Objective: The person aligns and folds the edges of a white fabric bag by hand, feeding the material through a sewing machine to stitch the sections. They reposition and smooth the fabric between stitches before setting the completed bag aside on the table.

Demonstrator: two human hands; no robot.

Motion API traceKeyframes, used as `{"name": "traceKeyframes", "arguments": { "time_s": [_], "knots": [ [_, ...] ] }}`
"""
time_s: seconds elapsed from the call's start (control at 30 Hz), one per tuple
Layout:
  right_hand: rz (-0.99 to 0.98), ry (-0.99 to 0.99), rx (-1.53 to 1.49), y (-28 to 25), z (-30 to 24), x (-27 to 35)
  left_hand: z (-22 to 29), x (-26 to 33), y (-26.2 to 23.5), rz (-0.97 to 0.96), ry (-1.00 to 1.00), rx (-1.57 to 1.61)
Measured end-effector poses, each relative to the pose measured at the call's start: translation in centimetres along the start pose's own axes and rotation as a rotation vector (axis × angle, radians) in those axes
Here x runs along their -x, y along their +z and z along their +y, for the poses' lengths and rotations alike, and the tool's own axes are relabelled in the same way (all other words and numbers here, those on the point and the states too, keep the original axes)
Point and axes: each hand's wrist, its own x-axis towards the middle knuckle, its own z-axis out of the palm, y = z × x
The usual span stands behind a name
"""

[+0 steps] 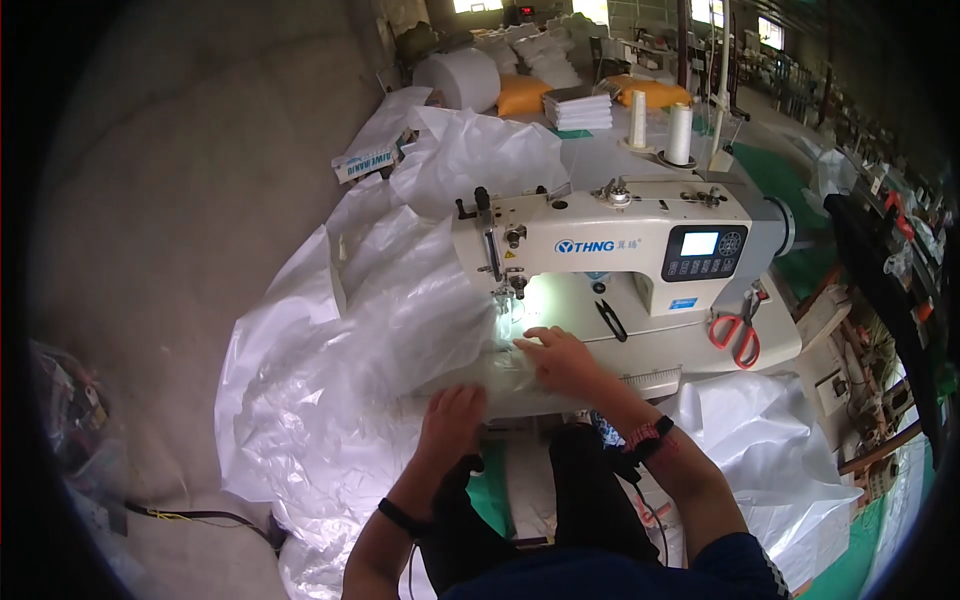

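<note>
A white sewing machine (600, 235) stands in front of me, its lamp lighting the needle area. White translucent plastic sheeting (370, 330) runs from under the needle and spreads widely to the left. Close to the presser foot (505, 318), my right hand (562, 362) rests on the sheeting, fingers stretched toward the needle and slightly apart. My left hand (455, 420) is at the front edge of the table, left of the needle. Its fingers are curled over the sheeting, closed on the near edge; the fingertips are partly blurred.
Black thread snips (611, 320) and red-handled scissors (735, 340) lie right of the needle. Two white thread cones (678, 135) stand behind the machine. More white sheeting (755, 440) hangs at the right front. A large white roll (458, 80) and orange bundles (523, 95) sit farther back.
</note>
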Motion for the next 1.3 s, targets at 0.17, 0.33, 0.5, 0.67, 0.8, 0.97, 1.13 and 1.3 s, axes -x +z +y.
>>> {"name": "traceKeyframes", "arguments": {
  "time_s": [0.17, 0.33, 0.5, 0.67, 0.8, 0.97, 1.13, 1.3],
  "knots": [
    [-0.066, -0.111, -0.022, -1.5, -1.0, -0.1, -4.9, -1.2, -0.7, 0.015, -0.050, 0.318],
    [-0.098, -0.139, -0.212, -2.2, -2.5, -1.4, -8.6, -6.3, -1.7, -0.228, -0.643, 0.882],
    [-0.021, 0.014, -0.150, 0.9, -2.6, -3.3, -10.6, -9.2, -0.2, -0.368, -0.483, 0.764],
    [-0.113, 0.565, -0.466, 2.4, 0.6, -5.3, -13.1, -8.0, -0.3, -0.348, -0.414, -0.058],
    [-0.227, 0.696, -0.454, 2.6, 1.3, -6.7, -9.4, -7.5, -0.8, 0.112, -0.288, -0.100],
    [-0.131, 0.757, -0.781, 2.4, 0.4, -6.3, -2.4, -8.5, 1.4, 0.067, 0.020, 0.178],
    [0.243, 0.523, -0.258, 1.0, 0.4, -3.4, -3.9, -8.4, 2.3, 0.000, -0.202, 0.379],
    [-0.027, 0.090, 0.017, 0.5, 0.4, -2.6, -3.4, -8.0, 3.2, 0.060, -0.030, 0.284]
  ]
}}
